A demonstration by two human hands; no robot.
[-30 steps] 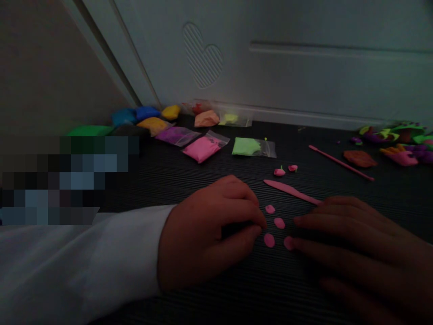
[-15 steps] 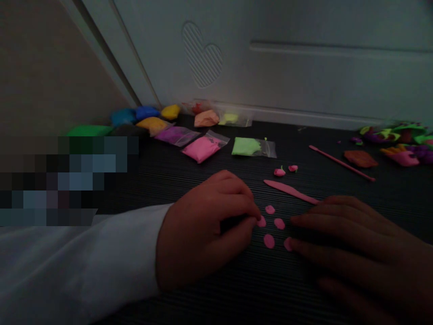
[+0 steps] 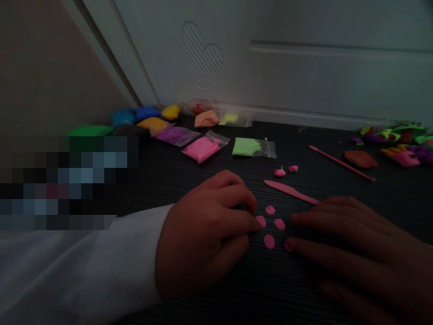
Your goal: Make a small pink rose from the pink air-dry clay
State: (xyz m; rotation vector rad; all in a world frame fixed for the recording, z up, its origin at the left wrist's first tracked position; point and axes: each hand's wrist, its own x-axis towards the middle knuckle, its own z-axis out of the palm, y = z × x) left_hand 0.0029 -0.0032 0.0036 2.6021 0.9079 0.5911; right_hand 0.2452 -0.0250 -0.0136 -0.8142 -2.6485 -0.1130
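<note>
Several small flat pink clay discs (image 3: 279,224) lie on the dark ribbed table (image 3: 169,180) between my hands. My left hand (image 3: 206,230), in a white sleeve, is curled with its fingertips pressed on the leftmost pink disc (image 3: 260,220). My right hand (image 3: 352,243) lies flat with fingers stretched out, one fingertip touching a pink disc (image 3: 288,245). A pink clay knife (image 3: 291,191) lies just behind the discs.
Bags of coloured clay (image 3: 204,147) sit along the back by a white panel (image 3: 270,58), a green bag (image 3: 253,146) among them. Two tiny pink rosebuds (image 3: 279,172), a thin pink stick (image 3: 341,163) and finished clay shapes (image 3: 402,140) lie to the right.
A pink disc that my left hand covered a second ago now shows at its fingertips. My right hand has barely moved.
</note>
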